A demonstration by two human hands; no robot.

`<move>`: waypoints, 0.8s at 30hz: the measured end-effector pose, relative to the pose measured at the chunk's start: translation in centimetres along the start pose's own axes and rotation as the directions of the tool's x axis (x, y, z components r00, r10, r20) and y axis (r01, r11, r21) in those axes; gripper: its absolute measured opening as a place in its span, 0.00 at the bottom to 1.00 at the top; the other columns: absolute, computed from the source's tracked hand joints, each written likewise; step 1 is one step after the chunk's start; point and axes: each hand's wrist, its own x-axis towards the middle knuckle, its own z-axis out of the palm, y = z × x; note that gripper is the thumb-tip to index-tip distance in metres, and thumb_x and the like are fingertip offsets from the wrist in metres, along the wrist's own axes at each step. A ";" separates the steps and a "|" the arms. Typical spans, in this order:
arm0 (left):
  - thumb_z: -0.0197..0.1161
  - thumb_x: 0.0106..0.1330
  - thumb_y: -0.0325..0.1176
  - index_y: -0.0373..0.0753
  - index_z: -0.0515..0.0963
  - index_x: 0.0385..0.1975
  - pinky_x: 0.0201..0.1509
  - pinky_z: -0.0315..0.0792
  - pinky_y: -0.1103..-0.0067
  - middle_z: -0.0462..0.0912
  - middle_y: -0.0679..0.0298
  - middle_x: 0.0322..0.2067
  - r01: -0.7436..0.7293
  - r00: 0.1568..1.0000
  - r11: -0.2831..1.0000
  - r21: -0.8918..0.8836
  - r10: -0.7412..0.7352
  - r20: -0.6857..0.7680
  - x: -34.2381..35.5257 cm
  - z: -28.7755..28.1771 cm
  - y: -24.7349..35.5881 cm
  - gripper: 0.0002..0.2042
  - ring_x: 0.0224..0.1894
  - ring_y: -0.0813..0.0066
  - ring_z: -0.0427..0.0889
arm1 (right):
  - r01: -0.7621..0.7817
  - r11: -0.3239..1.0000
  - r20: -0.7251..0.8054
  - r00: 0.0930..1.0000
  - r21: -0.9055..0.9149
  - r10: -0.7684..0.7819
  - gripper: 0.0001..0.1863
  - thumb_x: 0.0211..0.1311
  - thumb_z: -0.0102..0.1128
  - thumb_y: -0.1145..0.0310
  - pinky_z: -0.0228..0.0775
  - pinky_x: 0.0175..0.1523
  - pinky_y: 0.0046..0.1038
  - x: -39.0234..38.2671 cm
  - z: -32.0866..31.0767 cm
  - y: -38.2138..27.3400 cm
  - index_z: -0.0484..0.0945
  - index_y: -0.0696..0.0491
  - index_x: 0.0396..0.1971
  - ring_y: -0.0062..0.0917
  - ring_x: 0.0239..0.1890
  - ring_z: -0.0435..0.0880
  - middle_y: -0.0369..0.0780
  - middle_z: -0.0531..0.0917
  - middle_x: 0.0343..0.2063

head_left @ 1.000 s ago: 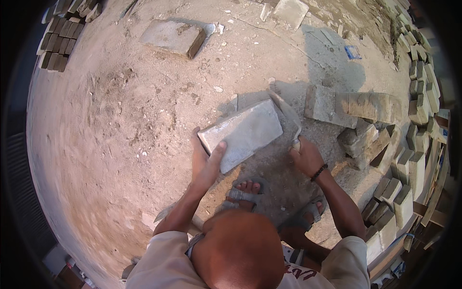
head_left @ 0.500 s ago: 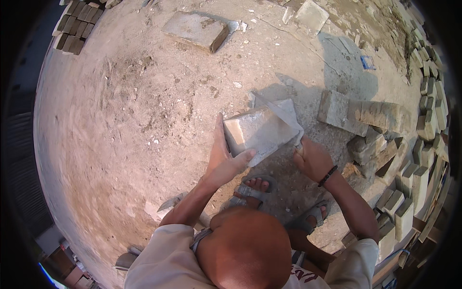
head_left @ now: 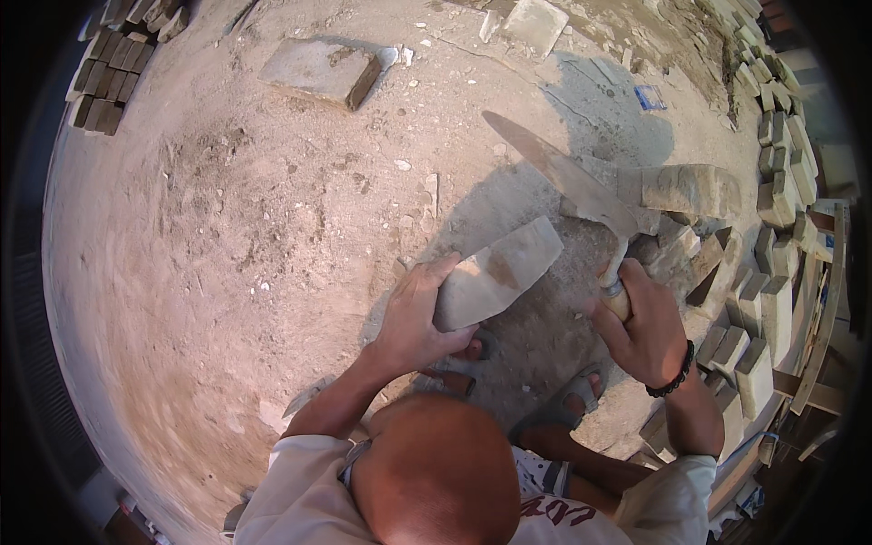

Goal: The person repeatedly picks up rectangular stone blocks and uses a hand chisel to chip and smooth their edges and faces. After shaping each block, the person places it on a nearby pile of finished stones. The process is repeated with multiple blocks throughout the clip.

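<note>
My left hand [head_left: 413, 313] is closed round the left end of a grey brick [head_left: 500, 277], thumb on the near side and fingers on the far side. The brick is tilted, with a narrow side face turned up and a darker patch on it. In my right hand [head_left: 647, 322] is a trowel [head_left: 568, 173], gripped by its pale wooden handle. Its long pointed blade reaches up and to the left, apart from the brick. Beneath the brick, the ground is partly in shadow.
A large block [head_left: 322, 71] lies on the dusty ground ahead. At right are loose bricks [head_left: 686, 189] and rows of stacked bricks [head_left: 763, 318]; another stack [head_left: 113, 68] stands far left. A flat pale slab [head_left: 536, 25] and a small blue packet [head_left: 649, 97] lie farther off.
The trowel has swung off the brick's face to the right, its blade now pointing away. My left hand has turned the brick so a narrower face shows.
</note>
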 end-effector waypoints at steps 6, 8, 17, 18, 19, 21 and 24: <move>0.79 0.43 0.36 0.33 0.65 0.62 0.56 0.71 0.63 0.76 0.46 0.49 -0.099 0.993 0.995 -0.017 0.098 -0.059 0.6 1.2 0.6 0.43 0.51 0.49 0.77 | -0.065 0.988 0.124 0.989 -0.139 0.083 0.18 0.63 0.60 0.59 0.73 0.33 0.45 -2.3 6.6 6.0 0.70 0.57 0.42 0.50 0.28 0.82 0.48 0.81 0.28; 0.79 0.44 0.34 0.34 0.62 0.65 0.57 0.71 0.65 0.74 0.48 0.51 -0.048 0.999 0.998 -0.031 0.047 -0.028 0.4 0.8 0.4 0.45 0.53 0.54 0.77 | -0.129 0.980 0.079 0.987 -0.152 0.143 0.18 0.63 0.59 0.59 0.72 0.33 0.46 -1.5 5.2 7.1 0.69 0.57 0.43 0.50 0.28 0.82 0.49 0.81 0.28; 0.80 0.43 0.37 0.28 0.64 0.62 0.58 0.72 0.66 0.74 0.45 0.53 0.061 0.998 0.998 0.012 -0.061 -0.019 0.8 0.2 0.8 0.44 0.55 0.55 0.77 | -0.006 0.995 0.170 0.985 -0.096 0.023 0.17 0.62 0.60 0.59 0.72 0.33 0.45 -2.3 4.5 3.8 0.69 0.56 0.41 0.49 0.30 0.82 0.49 0.80 0.26; 0.80 0.43 0.37 0.28 0.64 0.62 0.58 0.72 0.66 0.75 0.45 0.52 0.038 0.999 0.999 0.016 -0.038 -0.021 0.8 -0.1 0.5 0.45 0.54 0.55 0.77 | -0.018 0.986 0.132 0.990 -0.167 0.041 0.18 0.62 0.61 0.60 0.73 0.33 0.45 -1.2 3.9 3.9 0.69 0.57 0.42 0.50 0.30 0.81 0.50 0.79 0.26; 0.80 0.43 0.37 0.28 0.64 0.61 0.58 0.72 0.66 0.75 0.45 0.52 0.015 1.000 1.000 0.021 -0.014 -0.024 0.7 -0.3 0.3 0.45 0.54 0.55 0.78 | -0.033 0.971 0.092 0.994 -0.236 0.056 0.18 0.62 0.61 0.61 0.73 0.33 0.46 -0.7 3.6 3.7 0.69 0.58 0.43 0.51 0.30 0.81 0.51 0.79 0.26; 0.79 0.43 0.37 0.30 0.64 0.62 0.57 0.72 0.65 0.75 0.45 0.51 0.026 1.000 1.000 -0.015 -0.026 0.004 0.6 0.3 0.3 0.44 0.53 0.52 0.78 | 0.152 0.973 0.143 0.982 -0.176 -0.127 0.18 0.62 0.61 0.62 0.73 0.34 0.47 -2.3 3.8 1.7 0.68 0.59 0.42 0.52 0.30 0.81 0.52 0.79 0.25; 0.78 0.44 0.36 0.32 0.64 0.62 0.55 0.73 0.64 0.75 0.46 0.50 0.032 0.999 0.999 -0.037 -0.031 0.018 0.9 0.7 0.7 0.43 0.52 0.51 0.78 | 0.138 0.979 0.148 0.982 -0.147 -0.117 0.17 0.63 0.60 0.62 0.73 0.34 0.46 -2.8 6.2 3.4 0.68 0.58 0.41 0.50 0.30 0.81 0.52 0.80 0.24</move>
